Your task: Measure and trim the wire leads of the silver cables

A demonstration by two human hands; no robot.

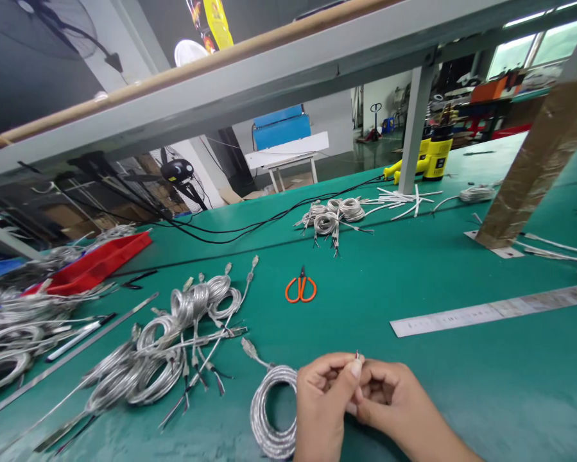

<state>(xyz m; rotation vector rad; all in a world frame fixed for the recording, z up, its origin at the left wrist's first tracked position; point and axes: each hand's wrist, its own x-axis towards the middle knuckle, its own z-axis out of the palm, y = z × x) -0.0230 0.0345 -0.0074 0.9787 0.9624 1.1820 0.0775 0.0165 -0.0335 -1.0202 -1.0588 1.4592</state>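
Observation:
My left hand (pixel 323 401) and my right hand (pixel 390 393) meet at the front of the table, thumbs and fingers pinched together. Between their fingertips they hold a cable end, of which only thin dark wire tips (pixel 358 353) show at the top. A coiled silver cable (pixel 260 410) with a plug at its upper end lies against my left hand, which covers part of it. How the coil joins the held end is hidden. Beyond my hands, orange-handled scissors (pixel 301 289) lie on the green tabletop (pixel 346 295).
Several coiled cables (pixel 192 308) are heaped at left, beside a long metal strip (pixel 76 353) and a red tray (pixel 95 263). A steel ruler (pixel 490 314) lies at right. Farther back are more coils (pixel 331 215), yellow heat guns (pixel 430 160) and a shelf post (pixel 533 167).

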